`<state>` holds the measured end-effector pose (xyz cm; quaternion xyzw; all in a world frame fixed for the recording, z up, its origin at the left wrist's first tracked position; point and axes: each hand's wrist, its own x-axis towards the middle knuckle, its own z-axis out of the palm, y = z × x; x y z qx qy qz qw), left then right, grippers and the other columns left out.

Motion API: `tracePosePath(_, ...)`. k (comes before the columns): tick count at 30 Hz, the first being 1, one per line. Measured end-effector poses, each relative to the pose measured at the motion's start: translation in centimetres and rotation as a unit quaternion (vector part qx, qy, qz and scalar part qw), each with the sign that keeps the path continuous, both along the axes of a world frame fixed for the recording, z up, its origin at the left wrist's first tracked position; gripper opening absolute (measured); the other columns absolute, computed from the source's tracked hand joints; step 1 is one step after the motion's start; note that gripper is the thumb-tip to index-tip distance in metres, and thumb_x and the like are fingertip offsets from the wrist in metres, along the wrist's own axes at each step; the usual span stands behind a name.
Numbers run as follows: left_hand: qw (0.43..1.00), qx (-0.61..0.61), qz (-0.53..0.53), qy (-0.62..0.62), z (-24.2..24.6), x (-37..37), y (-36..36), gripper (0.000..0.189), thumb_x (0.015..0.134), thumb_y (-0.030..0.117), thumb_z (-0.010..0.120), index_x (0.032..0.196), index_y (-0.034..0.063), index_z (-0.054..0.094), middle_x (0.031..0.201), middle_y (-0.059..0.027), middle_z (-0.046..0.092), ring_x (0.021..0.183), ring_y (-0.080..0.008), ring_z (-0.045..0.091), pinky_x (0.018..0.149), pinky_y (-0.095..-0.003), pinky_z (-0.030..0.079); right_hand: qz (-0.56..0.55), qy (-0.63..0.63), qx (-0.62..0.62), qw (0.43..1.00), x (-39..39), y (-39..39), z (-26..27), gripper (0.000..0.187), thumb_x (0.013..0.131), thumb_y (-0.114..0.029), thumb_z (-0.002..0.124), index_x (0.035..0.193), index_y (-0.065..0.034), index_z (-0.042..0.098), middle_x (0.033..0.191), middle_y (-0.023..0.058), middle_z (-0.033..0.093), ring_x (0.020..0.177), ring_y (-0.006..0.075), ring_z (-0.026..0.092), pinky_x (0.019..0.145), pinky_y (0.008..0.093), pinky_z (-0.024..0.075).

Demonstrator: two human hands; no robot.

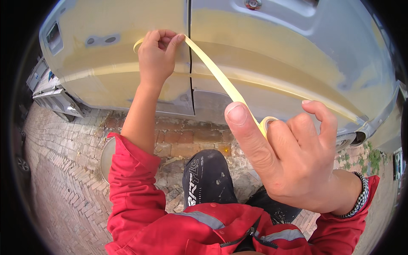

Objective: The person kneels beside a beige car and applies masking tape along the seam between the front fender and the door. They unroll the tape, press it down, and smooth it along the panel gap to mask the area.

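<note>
A strip of yellow masking tape runs taut between my two hands, in front of a vehicle's side panel. My left hand pinches the strip between thumb and forefinger, close to the vertical door gap. A loose, curled end of the tape pokes out left of that hand. In my right hand, nearer the camera, is the tape roll, mostly hidden by the fingers; its thumb points up and forward. The panel carries yellowish filler or putty patches over grey, with a raised ridge along its middle.
Brick paving lies beneath the vehicle and around my knees. A round, pale lid or container is partly hidden by my left sleeve. A metal bracket-like frame juts out at left. A wheel shows at right, near green weeds.
</note>
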<state>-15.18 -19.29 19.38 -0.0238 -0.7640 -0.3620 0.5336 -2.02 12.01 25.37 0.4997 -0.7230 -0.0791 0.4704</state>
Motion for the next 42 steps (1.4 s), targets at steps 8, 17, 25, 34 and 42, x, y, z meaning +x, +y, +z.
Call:
tracePosePath(8,1.0,-0.001,0.009,-0.005,0.1,0.2,0.4,0.024,0.091,0.026,0.081,0.093,0.0038,0.073,0.085,-0.0039,0.065,0.073,-0.0155,0.059,0.069,-0.0309,0.051,0.274,-0.263,0.021,0.925,-0.7,2.4,0.5,0.037,0.075,-0.005,0.076,0.111,-0.0153,0.075,0.072,-0.0046,0.052,0.069,0.017,0.051,0.095,0.0464,0.051)
tracePosePath(17,0.999,0.039,0.01,-0.026,-0.1,1.2,-0.2,0.025,0.091,0.026,0.08,0.098,0.0034,0.074,0.087,-0.0038,0.069,0.074,-0.0143,0.064,0.07,-0.0301,0.053,0.073,-0.187,-0.027,0.979,-1.7,3.7,5.4,0.034,0.082,0.005,0.073,0.115,-0.0012,0.07,0.081,0.004,0.063,0.067,0.018,0.051,0.092,0.0456,0.0438)
tracePosePath(25,0.997,0.078,-0.015,-0.002,0.4,0.6,-0.8,0.024,0.084,0.024,0.083,0.087,0.002,0.073,0.075,-0.0059,0.069,0.067,-0.0154,0.063,0.064,-0.0312,0.052,0.063,-0.213,0.0,0.975,1.2,3.4,7.5,0.023,0.098,-0.005,0.064,0.12,-0.0111,0.066,0.079,0.0035,0.061,0.072,0.0156,0.05,0.105,0.0534,0.0372)
tracePosePath(34,0.992,0.122,-0.033,0.016,0.5,-0.2,0.1,0.013,0.082,0.013,0.083,0.08,0.0028,0.074,0.065,-0.0077,0.068,0.059,-0.0162,0.064,0.059,-0.0328,0.053,-0.276,-0.23,-0.198,0.912,-3.5,9.1,4.3,0.026,0.099,-0.014,0.072,0.121,0.0002,0.071,0.072,-0.0017,0.054,0.071,0.0081,0.046,0.071,0.0227,0.0392)
tracePosePath(42,0.985,0.084,-0.062,0.138,-0.8,-1.5,-0.3,0.012,0.082,0.011,0.081,0.081,0.0019,0.073,0.065,-0.0103,0.068,0.06,-0.0194,0.066,0.06,-0.0339,0.053,-0.147,-0.182,-0.261,0.937,-2.7,11.1,6.2,0.02,0.102,-0.013,0.069,0.088,0.002,0.069,0.071,-0.004,0.056,0.063,0.0031,0.04,0.057,0.0206,0.0262)
